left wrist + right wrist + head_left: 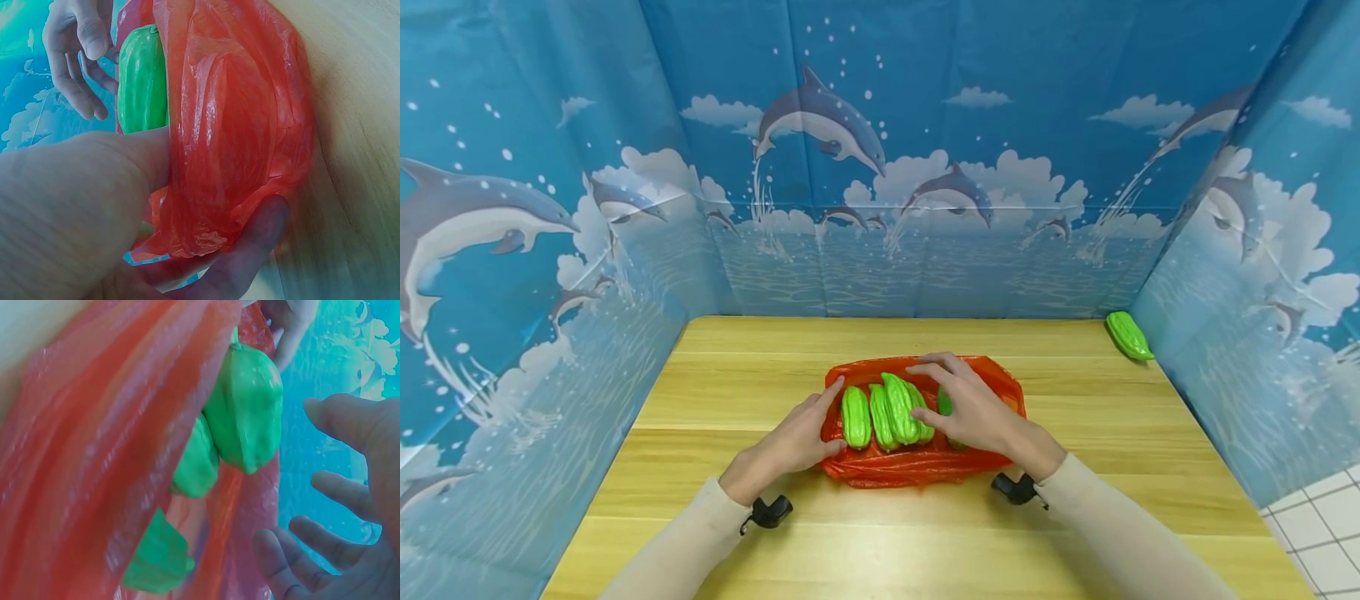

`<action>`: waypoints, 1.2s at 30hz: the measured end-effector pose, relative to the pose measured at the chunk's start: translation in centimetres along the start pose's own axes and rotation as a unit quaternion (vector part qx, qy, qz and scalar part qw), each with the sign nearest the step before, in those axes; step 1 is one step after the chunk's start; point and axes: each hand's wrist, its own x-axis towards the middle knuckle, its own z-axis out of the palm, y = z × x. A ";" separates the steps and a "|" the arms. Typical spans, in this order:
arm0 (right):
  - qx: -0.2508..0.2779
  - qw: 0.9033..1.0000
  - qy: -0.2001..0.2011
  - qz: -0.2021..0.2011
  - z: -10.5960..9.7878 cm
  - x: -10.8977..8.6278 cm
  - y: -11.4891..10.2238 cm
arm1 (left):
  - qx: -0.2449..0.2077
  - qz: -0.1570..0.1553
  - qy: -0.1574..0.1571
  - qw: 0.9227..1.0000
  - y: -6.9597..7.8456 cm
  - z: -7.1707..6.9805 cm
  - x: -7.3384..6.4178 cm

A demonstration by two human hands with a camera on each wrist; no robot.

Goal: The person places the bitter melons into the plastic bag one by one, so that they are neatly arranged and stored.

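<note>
A red plastic bag [891, 477] lies with its mouth spread upward at the middle of the table. Inside it several glossy green ribbed gourds [901, 408] lie side by side, with a darker green piece [944, 402] partly hidden under the right hand. My left hand [801, 433] holds the bag's left edge, thumb inside and fingers outside, as the left wrist view shows. Over the bag's right half hovers my right hand [973, 408], its fingers spread and loosely bent. In the right wrist view that hand [389, 450] stands apart from the nearest gourd [247, 406], nothing in its grasp.
One more green gourd [1129, 336] lies at the table's far right corner, against the curtain. A dolphin-print curtain [880, 267] walls the back and both sides of the wooden table [880, 550]. White tiles [1318, 521] show at the lower right.
</note>
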 end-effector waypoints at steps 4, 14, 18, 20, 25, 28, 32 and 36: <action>-0.005 1.000 0.020 -0.001 -0.6 -0.1 0.6 | 0.002 -0.001 0.000 1.000 0.0 0.0 0.1; 0.009 0.998 0.063 0.003 -3.4 -0.5 2.9 | 0.002 -0.002 0.005 1.000 0.0 -0.3 0.1; 0.012 0.996 0.092 0.005 -4.9 -1.1 4.5 | 0.006 -0.002 0.004 1.000 0.2 -0.5 0.2; 0.012 0.994 0.106 0.012 -5.6 -1.4 5.5 | 0.005 -0.004 0.004 1.000 0.3 -0.5 0.0; 0.000 0.986 0.162 0.029 -7.1 -2.1 8.6 | 0.000 -0.006 0.011 1.000 0.4 -0.5 0.0; -0.011 0.977 0.211 0.034 -7.5 -3.0 11.2 | -0.003 -0.008 0.009 1.000 0.4 -0.4 0.0; -0.026 0.962 0.264 0.061 -7.8 -4.6 15.0 | -0.006 -0.010 0.009 1.000 0.3 -0.2 -0.1; -0.024 0.950 0.290 0.110 -8.2 -6.1 18.8 | -0.010 -0.008 0.014 1.000 0.4 -0.1 0.0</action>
